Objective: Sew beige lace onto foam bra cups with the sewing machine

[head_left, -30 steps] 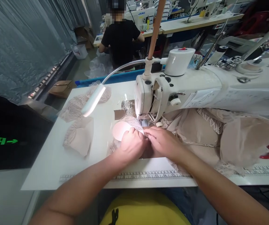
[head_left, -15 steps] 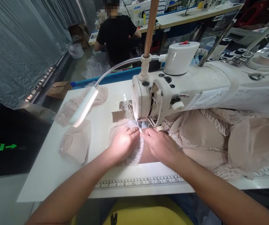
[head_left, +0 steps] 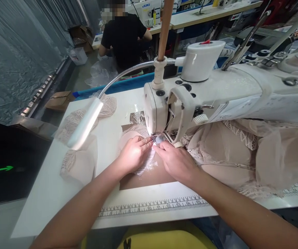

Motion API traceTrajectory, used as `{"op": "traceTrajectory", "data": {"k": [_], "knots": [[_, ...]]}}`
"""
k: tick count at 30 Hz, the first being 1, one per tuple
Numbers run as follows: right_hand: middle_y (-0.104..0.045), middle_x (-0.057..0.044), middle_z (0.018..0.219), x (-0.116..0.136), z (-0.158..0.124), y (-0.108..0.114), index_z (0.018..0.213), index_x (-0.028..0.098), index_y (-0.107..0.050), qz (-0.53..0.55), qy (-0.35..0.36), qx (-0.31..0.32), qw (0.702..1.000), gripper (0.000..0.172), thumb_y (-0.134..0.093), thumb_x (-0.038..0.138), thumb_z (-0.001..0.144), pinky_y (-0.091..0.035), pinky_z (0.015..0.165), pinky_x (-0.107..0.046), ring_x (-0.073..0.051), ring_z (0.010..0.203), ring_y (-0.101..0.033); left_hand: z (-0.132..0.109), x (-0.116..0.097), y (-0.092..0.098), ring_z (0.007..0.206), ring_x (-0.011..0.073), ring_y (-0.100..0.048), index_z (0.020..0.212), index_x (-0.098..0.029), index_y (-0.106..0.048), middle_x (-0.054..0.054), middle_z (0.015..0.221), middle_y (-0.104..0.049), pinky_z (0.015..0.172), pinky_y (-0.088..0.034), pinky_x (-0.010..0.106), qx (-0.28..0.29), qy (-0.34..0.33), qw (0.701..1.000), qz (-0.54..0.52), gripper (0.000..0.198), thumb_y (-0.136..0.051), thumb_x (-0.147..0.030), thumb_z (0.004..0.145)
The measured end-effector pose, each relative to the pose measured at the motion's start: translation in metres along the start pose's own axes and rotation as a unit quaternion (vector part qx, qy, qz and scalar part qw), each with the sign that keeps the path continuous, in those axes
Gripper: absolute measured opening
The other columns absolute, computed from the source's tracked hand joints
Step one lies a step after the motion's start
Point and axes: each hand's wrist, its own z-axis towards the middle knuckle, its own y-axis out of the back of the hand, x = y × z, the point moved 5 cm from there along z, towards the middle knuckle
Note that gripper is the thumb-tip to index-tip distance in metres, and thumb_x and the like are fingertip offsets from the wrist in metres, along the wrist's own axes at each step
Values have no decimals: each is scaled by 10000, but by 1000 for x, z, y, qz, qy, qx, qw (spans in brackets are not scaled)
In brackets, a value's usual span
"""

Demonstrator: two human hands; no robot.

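Observation:
A white sewing machine (head_left: 216,90) stands on a white table (head_left: 50,193). Under its presser foot (head_left: 159,137) lies a pale lace bra cup (head_left: 145,164). My left hand (head_left: 132,154) lies flat on the lace cup, fingers stretched toward the needle. My right hand (head_left: 176,160) rests just right of it, fingertips pressing the fabric edge down beside the foot. Both hands touch the piece close to the needle plate.
Several lace cups (head_left: 80,159) lie at the table's left, under a gooseneck lamp (head_left: 85,122). A heap of beige lace fabric (head_left: 242,155) fills the right side beneath the machine arm. A printed ruler (head_left: 151,205) runs along the front edge. A person in black (head_left: 124,34) sits at a far table.
The cup was turned lace side up and slid under the presser foot. Both hands moved forward toward the needle and flattened on the fabric.

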Motion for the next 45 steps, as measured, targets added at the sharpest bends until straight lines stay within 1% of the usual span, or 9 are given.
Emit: {"op": "traceTrajectory", "data": {"k": [12,20,25,29,33,36,39,42,45], "knots": [[-597,-39,872,-3,-4,0,1106,202,-663,8,10,-36,999,351,-428,93,869,-279,561,-290,-148,667,-438,-2,7,-4,979,243,-557,1255,-116,-570,119,1310,-575,835,-480,425,-21,52,998,-1,380,-402,-225,933],[-656,-85,995,-2,-7,-3,1098,161,-646,5,23,-51,998,284,-427,204,922,-396,752,-319,-218,881,-562,-9,7,-3,1289,357,-370,1339,-175,-478,119,1393,-481,959,-375,538,17,105,993,43,450,-400,-335,926],[-675,-120,978,-8,-8,-6,1049,111,-663,-57,31,-100,993,309,-391,138,905,-429,734,-364,-238,801,-593,-19,9,12,1226,367,-419,1301,-157,-486,138,1370,-485,903,-408,519,27,220,971,88,431,-380,-340,925],[-682,-127,897,-14,-8,-10,1008,99,-681,-89,29,-118,989,323,-381,124,889,-454,722,-390,-266,786,-593,-60,-2,46,1265,346,-407,1336,-182,-427,148,1393,-447,966,-409,488,49,230,971,33,600,-577,-447,818],[-666,-127,996,-16,-10,-9,1030,132,-672,-56,59,-112,990,320,-387,193,899,-479,769,-413,-272,843,-600,-141,6,79,1417,376,-154,1456,-196,-254,147,1542,-212,1098,-247,571,43,270,961,35,931,-701,-497,696],[-630,-128,1112,-8,-16,3,1061,174,-657,16,112,-93,989,317,-407,289,904,-484,839,-444,-284,958,-598,-209,33,92,1360,356,-326,1354,-162,-454,157,1454,-398,1080,-298,558,22,359,933,1,629,-580,-449,808],[-590,-124,1227,12,-26,22,1116,225,-642,133,164,-47,976,317,-496,377,879,-476,915,-461,-302,1113,-560,-252,42,106,1089,290,-593,1046,-153,-663,121,1141,-658,910,-483,443,-109,427,894,-75,361,-475,-413,879],[-476,-125,1389,47,-35,34,1291,279,-539,289,174,24,941,517,-634,422,803,-437,989,-494,-333,1266,-450,-255,20,107,684,193,-626,833,-144,-665,48,759,-672,577,-496,285,-185,442,838,-262,338,-516,-445,871],[-366,-122,1478,89,-38,30,1455,288,-308,499,147,105,848,855,-717,467,726,-386,1039,-512,-322,1314,-399,-213,-24,100,574,133,-546,742,-127,-627,20,651,-596,496,-418,224,-127,340,818,-445,361,-553,-462,851]]}}
